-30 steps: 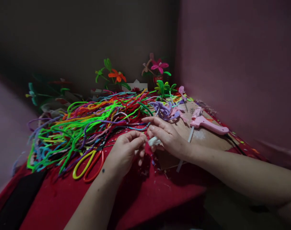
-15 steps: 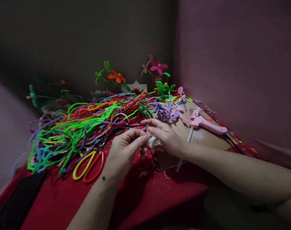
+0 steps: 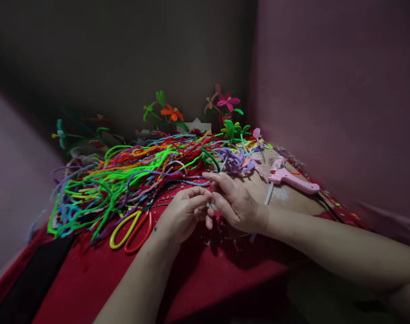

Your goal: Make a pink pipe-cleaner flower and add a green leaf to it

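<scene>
Above the front of the red-covered table, my left hand (image 3: 186,209) and my right hand (image 3: 236,200) meet fingertip to fingertip. Between them is a small white pipe cleaner piece (image 3: 210,205), mostly hidden by the fingers. The left thumb and forefinger pinch it from the left. From the other side the right thumb presses in, while the right forefinger stretches out above. Left of my left wrist lie scissors (image 3: 128,234) with one yellow and one red handle loop. A pink glue gun (image 3: 294,180) with a clear glue stick rests beyond my right forearm.
Many coloured pipe cleaners (image 3: 123,180) are heaped at the left and middle. Purple pipe cleaner shapes (image 3: 233,159) lie on a brown board (image 3: 292,200). Behind stand an orange flower (image 3: 172,112) and a pink flower (image 3: 228,101). A black strip (image 3: 39,274) crosses the red cloth (image 3: 208,279).
My right hand has turned, hiding most of the white piece that showed plainly before. My left hand has shifted slightly right. The whole view has moved a little.
</scene>
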The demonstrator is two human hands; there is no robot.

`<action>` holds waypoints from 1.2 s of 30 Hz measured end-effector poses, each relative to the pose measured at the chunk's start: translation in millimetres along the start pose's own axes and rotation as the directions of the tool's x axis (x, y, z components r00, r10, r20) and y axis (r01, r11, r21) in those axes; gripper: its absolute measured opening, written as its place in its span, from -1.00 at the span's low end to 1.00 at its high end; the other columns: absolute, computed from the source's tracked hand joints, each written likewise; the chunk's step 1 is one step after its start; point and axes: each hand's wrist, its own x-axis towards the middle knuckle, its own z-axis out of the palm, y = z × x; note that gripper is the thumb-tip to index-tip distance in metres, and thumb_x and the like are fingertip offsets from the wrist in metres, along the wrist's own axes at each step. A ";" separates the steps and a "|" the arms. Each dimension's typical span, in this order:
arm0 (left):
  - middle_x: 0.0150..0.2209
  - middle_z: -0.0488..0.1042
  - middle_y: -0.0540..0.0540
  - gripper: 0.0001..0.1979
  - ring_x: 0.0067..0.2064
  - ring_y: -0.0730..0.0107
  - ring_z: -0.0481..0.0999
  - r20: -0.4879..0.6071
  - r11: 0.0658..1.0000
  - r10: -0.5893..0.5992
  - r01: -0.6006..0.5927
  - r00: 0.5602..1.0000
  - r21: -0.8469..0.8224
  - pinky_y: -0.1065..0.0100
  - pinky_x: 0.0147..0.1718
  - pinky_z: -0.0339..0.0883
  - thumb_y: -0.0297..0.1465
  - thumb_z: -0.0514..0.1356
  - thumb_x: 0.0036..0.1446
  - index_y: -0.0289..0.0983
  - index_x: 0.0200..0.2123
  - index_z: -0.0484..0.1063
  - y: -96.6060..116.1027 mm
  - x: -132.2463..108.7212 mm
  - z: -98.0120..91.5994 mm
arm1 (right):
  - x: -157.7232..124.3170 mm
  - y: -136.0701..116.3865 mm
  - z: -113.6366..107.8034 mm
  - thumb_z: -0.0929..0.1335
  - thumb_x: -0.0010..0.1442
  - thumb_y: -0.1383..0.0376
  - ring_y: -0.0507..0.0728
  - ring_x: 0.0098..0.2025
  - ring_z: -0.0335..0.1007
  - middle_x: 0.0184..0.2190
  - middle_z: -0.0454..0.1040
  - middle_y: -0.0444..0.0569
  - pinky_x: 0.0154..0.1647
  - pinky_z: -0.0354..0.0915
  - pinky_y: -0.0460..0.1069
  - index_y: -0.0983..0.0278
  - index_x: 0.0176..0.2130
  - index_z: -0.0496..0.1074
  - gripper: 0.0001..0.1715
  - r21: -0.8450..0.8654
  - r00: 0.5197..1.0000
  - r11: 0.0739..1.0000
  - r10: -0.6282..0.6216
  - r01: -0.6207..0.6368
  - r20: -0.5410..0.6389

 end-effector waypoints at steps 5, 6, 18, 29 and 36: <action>-0.67 0.34 0.06 -0.87 -0.71 0.52 0.29 -0.203 0.947 0.125 -0.056 0.971 0.316 0.45 -0.70 0.20 -0.36 0.15 -0.09 -0.29 -0.47 0.26 -6.3 6.4 -5.7 | -2.8 3.5 -5.7 0.16 0.23 0.30 0.16 -0.20 0.24 -0.21 0.28 0.08 -0.20 0.26 0.07 0.36 0.12 0.09 -0.53 -0.144 0.992 0.982 -0.115 0.123 0.058; -0.68 0.32 0.07 -0.87 -0.72 0.52 0.28 -0.244 0.922 0.159 -0.056 0.957 0.383 0.45 -0.70 0.19 -0.35 0.13 -0.08 -0.29 -0.47 0.25 -7.2 7.5 -6.8 | -4.7 4.2 -7.8 0.17 0.22 0.30 0.18 -0.18 0.24 -0.20 0.28 0.10 -0.19 0.26 0.09 0.37 0.12 0.09 -0.52 -0.190 0.990 0.974 -0.103 0.121 0.098; -0.49 0.46 -0.04 -0.96 -0.39 0.35 0.43 -0.240 0.499 0.404 0.007 0.883 0.867 0.38 -0.35 0.24 -0.44 0.15 -0.10 -0.26 -0.50 0.40 -3.8 45.2 -9.8 | -30.8 14.7 -20.1 0.26 0.18 0.35 0.20 -0.08 0.22 -0.15 0.33 0.15 -0.10 0.24 0.13 0.36 0.12 0.07 -0.46 -0.221 0.956 0.974 0.119 -0.059 0.269; -0.54 0.45 -0.06 -0.84 -0.43 0.36 0.42 -0.165 0.317 0.486 0.003 0.858 0.948 0.40 -0.40 0.19 -0.41 0.08 0.00 -0.27 -0.54 0.40 -11.2 54.2 -4.1 | -23.3 21.5 -25.7 0.28 0.14 0.36 0.18 -0.13 0.27 -0.27 0.42 0.07 -0.05 0.19 0.11 0.34 -0.23 0.42 -0.82 -0.089 0.986 0.983 0.163 -0.159 0.035; -0.49 0.45 -0.02 -0.80 -0.45 0.42 0.39 -0.131 0.439 0.556 -0.156 0.821 0.885 0.44 -0.44 0.21 -0.31 0.05 0.06 -0.28 -0.44 0.40 -13.4 40.1 -4.3 | 9.7 30.6 -22.5 0.34 0.02 0.30 0.01 -0.42 0.32 -0.42 0.45 -0.09 -0.36 0.23 -0.06 0.34 -0.29 0.44 -0.79 0.605 0.831 0.632 0.548 -0.484 0.092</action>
